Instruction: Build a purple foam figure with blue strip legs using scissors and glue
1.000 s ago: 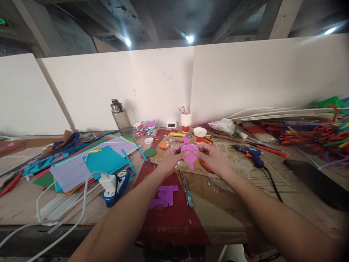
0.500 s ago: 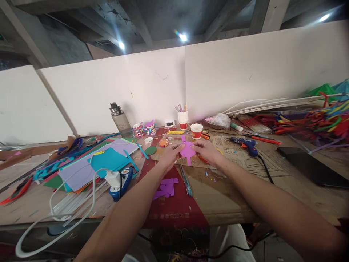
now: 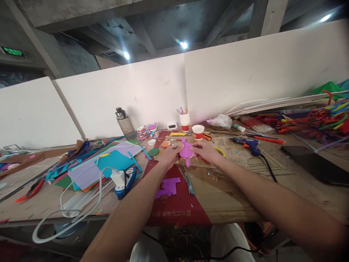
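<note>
Between my hands is a round purple paper cutout [image 3: 186, 150] with a narrow tab at its top and another at its bottom. My left hand [image 3: 171, 154] pinches its left edge, the thumb lying on the face. At the opposite edge my right hand [image 3: 206, 151] grips it in the same way; the fingers behind are mostly hidden. Below the cutout a pen [image 3: 188, 181] lies on the table. Purple paper scraps [image 3: 169, 186] rest on the red sheet left of the pen. Just beyond my hands stands a red and white paper cup [image 3: 198, 133].
A glue gun [image 3: 247, 143] and a dark phone-like slab [image 3: 313, 163] lie to the right. Coloured paper sheets [image 3: 87, 171] and a power strip [image 3: 127, 183] with a white cable are at left. A bottle [image 3: 124, 123] and stacked cups [image 3: 184, 122] stand near the white partition.
The view has shifted slightly, so the table's contents appear a little farther right. Both hands keep hold of the purple cutout, which looks tilted a bit flatter now.
</note>
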Demonstrator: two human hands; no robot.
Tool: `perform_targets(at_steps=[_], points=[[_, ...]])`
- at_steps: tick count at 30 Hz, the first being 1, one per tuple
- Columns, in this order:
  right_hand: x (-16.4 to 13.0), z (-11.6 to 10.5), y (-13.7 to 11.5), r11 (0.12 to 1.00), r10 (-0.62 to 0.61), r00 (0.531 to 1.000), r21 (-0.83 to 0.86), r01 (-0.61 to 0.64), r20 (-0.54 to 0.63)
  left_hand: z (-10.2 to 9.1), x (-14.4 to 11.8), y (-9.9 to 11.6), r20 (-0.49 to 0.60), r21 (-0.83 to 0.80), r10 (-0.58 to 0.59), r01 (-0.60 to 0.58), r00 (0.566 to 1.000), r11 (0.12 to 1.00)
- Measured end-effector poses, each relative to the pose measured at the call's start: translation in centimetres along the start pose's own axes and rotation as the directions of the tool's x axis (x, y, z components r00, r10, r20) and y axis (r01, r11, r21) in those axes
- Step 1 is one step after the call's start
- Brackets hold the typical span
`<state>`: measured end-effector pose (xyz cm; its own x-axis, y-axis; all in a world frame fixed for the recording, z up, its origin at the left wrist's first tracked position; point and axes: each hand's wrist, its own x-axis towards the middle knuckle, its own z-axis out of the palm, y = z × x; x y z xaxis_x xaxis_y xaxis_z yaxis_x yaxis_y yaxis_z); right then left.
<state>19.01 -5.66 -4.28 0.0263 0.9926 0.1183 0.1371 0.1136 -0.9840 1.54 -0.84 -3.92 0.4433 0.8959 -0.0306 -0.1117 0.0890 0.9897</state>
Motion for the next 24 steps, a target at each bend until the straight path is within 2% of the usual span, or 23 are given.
perform_targets(at_steps=[3, 5, 9, 13, 15, 17, 20, 24], points=[[-0.1, -0.4, -0.2, 0.962, -0.135, 0.990, -0.243, 0.121, -0.043, -0.7, 0.5, 0.1, -0.066, 0.006, -0.017, 0.018, 0.998, 1.000], [-0.2, -0.8, -0.5, 0.920, -0.188, 0.980, -0.360, 0.152, -0.065, -1.1, 0.8, 0.1, -0.104, 0.017, -0.017, 0.019, 0.994, 1.000], [-0.3, -1.5, -1.1, 0.876, -0.217, 0.971, -0.460, 0.147, -0.102, -1.9, 1.1, -0.1, -0.171, 0.071, 0.001, 0.011, 0.985, 0.997], [-0.3, -1.5, -1.2, 0.817, -0.221, 0.974, -0.554, 0.160, -0.045, -2.2, 1.3, -0.5, -0.205, 0.110, -0.009, 0.032, 0.979, 0.993], [-0.2, -1.5, -1.2, 0.752, -0.267, 0.964, -0.629, 0.199, -0.014, -2.3, 1.3, -0.5, -0.175, 0.128, 0.000, 0.022, 0.984, 0.992], [0.0, -1.3, -1.3, 0.692, -0.311, 0.950, -0.684, 0.231, 0.006, -2.2, 1.4, -0.4, -0.093, 0.131, 0.015, -0.003, 0.996, 0.991], [0.3, -1.1, -1.5, 0.632, -0.298, 0.954, -0.741, 0.227, 0.038, -2.3, 1.5, -0.2, 0.026, 0.135, 0.012, -0.016, 1.000, 0.991], [0.5, -0.7, -1.4, 0.569, -0.224, 0.968, -0.792, 0.223, 0.112, -2.8, 1.7, -0.5, 0.013, 0.303, 0.022, -0.024, 1.000, 0.953]])
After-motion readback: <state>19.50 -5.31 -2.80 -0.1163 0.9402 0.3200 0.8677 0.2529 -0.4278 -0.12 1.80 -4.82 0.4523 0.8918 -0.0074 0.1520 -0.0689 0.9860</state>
